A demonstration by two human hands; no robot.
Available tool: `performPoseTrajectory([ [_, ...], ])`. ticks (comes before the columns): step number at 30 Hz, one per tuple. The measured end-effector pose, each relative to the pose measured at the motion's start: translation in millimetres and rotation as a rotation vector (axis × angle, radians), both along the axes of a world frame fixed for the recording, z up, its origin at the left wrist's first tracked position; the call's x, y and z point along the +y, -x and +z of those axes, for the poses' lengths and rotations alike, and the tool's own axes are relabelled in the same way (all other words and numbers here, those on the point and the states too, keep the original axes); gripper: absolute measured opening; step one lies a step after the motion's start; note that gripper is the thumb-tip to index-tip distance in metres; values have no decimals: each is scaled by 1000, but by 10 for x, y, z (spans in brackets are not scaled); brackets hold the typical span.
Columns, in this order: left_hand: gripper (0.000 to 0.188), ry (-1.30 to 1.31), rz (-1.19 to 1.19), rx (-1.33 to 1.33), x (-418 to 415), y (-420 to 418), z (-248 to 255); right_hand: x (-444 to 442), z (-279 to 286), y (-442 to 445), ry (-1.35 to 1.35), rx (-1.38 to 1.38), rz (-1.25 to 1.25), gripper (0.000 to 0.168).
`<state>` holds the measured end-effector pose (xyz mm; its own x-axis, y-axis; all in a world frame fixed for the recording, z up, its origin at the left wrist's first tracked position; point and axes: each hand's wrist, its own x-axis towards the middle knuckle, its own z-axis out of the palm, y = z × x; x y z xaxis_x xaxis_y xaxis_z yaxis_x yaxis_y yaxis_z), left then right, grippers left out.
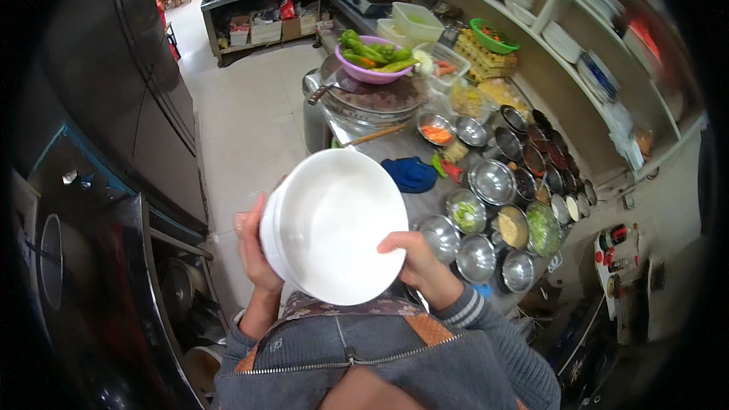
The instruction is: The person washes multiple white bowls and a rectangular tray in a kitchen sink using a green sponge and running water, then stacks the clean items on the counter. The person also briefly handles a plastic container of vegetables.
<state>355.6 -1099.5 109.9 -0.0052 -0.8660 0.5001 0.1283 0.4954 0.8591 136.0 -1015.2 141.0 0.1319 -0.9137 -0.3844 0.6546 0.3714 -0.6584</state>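
In front of my chest I hold a stack of white bowls (342,228), its top bowl facing up with nothing visible in it. My left hand (257,247) wraps the stack's left side. On the other side, my right hand (420,267) grips the rim, its thumb over the edge. To the right, a blue cloth (409,174) lies on the metal counter (376,151). Steel bowls (492,182) stand beyond it, some holding chopped greens (465,213), others shredded orange vegetable (437,134). A purple bowl of green peppers (376,60) rests on a round chopping block (376,94).
A cleaver (336,82) lies on the block, its handle over the edge. Dark containers of seasonings (535,159) line the counter's far side. Shelves with plates (561,40) run along the wall. At left stand a tall metal cabinet (108,68) and a stove area (154,273).
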Motion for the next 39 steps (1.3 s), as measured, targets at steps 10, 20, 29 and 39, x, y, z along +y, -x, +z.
performPoseTrajectory([
  [10,49,-523,-198,673,-2399,-1149,-217,-3373,-257,-1097,263,193,416,87],
  [20,50,-782,-304,682,-5195,-2070,-412,-6121,-102,-1788,169,279,507,94],
  [29,51,-943,-622,627,-7840,-1279,-615,-8324,-275,-1301,394,728,350,71],
  [39,52,-1077,-1012,517,-10604,533,-605,-10393,174,218,92,1601,41,43],
])
